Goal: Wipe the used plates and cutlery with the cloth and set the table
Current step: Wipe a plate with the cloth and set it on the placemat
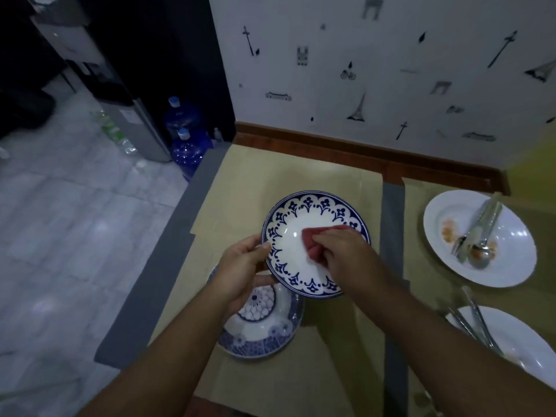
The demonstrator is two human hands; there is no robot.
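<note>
My left hand [245, 267] grips the left rim of a white plate with a blue patterned border [293, 236], held tilted above the table. My right hand [346, 255] presses a red cloth [319, 239] onto the plate's centre. Under my left hand a second blue-patterned plate [270, 329] lies on the table, partly hidden. At the right a white plate [511, 245] with orange food smears holds a fork and spoon [478, 239]. Another white plate [517, 347] with cutlery [475, 320] sits at the lower right.
The table [240, 188] is covered with tan paper and grey strips, and stands against a wall with drawings. Its left edge drops to a tiled floor. Two blue water bottles [188, 136] and a dispenser stand on the floor at the left.
</note>
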